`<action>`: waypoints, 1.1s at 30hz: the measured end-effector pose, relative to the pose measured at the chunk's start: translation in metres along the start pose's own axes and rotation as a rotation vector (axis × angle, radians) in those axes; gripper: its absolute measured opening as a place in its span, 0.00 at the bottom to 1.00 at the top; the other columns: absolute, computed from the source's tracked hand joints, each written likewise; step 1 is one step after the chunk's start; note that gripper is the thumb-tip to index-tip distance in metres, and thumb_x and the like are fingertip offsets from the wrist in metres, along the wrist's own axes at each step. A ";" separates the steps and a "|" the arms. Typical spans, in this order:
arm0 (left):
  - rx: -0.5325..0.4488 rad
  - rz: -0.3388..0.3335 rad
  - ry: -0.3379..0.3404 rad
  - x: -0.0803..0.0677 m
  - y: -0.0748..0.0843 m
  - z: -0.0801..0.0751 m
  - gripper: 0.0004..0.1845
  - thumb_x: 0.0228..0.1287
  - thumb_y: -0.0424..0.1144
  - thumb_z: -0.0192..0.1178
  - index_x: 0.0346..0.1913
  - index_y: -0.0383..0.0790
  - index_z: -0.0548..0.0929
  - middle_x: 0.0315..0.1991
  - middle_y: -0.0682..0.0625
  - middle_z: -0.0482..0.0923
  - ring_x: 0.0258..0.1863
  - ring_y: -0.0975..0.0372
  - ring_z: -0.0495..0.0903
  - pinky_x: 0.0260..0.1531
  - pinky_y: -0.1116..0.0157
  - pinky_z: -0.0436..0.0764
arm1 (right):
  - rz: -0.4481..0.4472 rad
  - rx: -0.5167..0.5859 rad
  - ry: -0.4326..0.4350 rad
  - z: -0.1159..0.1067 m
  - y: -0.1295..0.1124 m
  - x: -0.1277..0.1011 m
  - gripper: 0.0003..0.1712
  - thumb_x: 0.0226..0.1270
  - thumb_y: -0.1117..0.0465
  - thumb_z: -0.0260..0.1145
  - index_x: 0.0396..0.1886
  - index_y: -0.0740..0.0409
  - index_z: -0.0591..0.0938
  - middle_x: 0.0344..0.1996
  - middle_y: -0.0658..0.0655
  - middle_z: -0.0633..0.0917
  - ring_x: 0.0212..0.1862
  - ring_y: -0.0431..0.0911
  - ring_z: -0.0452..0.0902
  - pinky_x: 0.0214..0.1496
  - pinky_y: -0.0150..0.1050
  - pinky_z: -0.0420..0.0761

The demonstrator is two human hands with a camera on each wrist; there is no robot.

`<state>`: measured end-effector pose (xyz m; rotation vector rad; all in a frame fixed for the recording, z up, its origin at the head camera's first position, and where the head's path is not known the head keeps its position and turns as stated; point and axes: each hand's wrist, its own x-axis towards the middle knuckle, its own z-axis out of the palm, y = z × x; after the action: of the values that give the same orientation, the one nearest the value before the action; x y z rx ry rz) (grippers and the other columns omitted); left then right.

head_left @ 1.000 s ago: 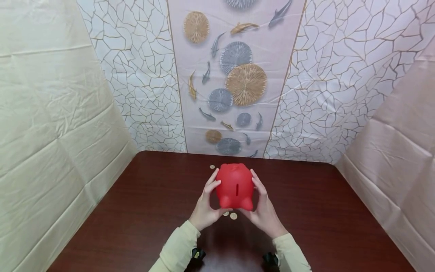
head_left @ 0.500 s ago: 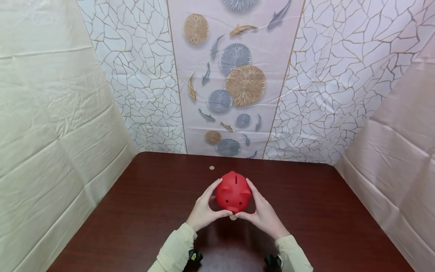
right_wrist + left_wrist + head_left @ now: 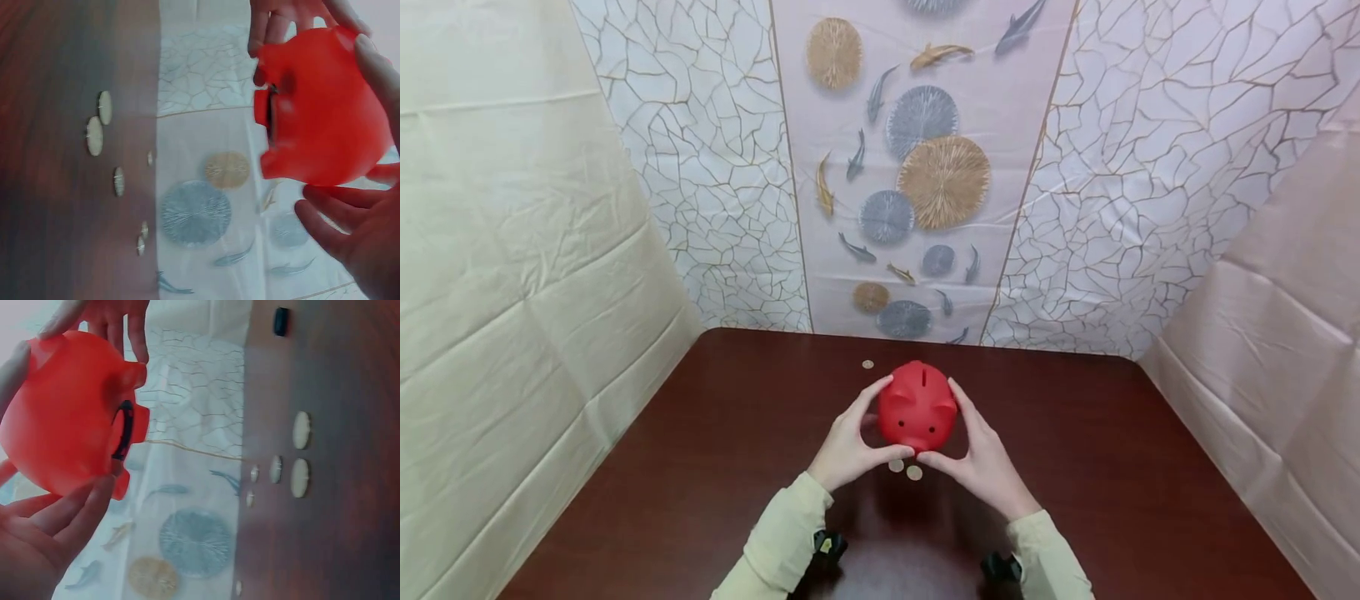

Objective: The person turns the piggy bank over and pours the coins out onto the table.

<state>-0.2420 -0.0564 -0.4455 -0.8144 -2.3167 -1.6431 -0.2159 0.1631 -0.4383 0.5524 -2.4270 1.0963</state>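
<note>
A red piggy bank (image 3: 916,408) is held up over the dark table, its snout and eyes toward me and its coin slot on top. My left hand (image 3: 850,446) grips its left side, thumb near the snout and fingers along the flank. On the opposite side my right hand (image 3: 988,462) grips it the same way, the two thumbs nearly meeting. A black-edged round opening (image 3: 124,430) shows between the feet on its underside in the left wrist view. Below it lie coins, one coin (image 3: 913,472) just under the thumbs and another coin (image 3: 896,466) to its left.
A further coin (image 3: 868,364) lies near the table's back edge. In the left wrist view a small black piece (image 3: 281,322) is on the table (image 3: 350,537), apart from several coins. Patterned cloth (image 3: 1112,208) hangs behind, with plain cloth (image 3: 512,250) at the sides.
Both hands have tilted the piggy bank so its snout and eyes face me and the slot has moved to the top. Over the last half second it appears slightly higher in view.
</note>
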 end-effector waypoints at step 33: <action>-0.070 -0.074 -0.048 -0.012 -0.019 0.001 0.49 0.48 0.44 0.76 0.71 0.67 0.59 0.67 0.51 0.67 0.50 0.53 0.83 0.48 0.67 0.83 | -0.004 0.040 0.023 0.021 0.006 -0.010 0.63 0.42 0.53 0.82 0.76 0.43 0.56 0.68 0.55 0.71 0.65 0.51 0.71 0.57 0.58 0.78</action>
<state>-0.2419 -0.0634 -0.4668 -0.7993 -2.3598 -1.7635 -0.2152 0.1524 -0.4604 0.5543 -2.3875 1.1457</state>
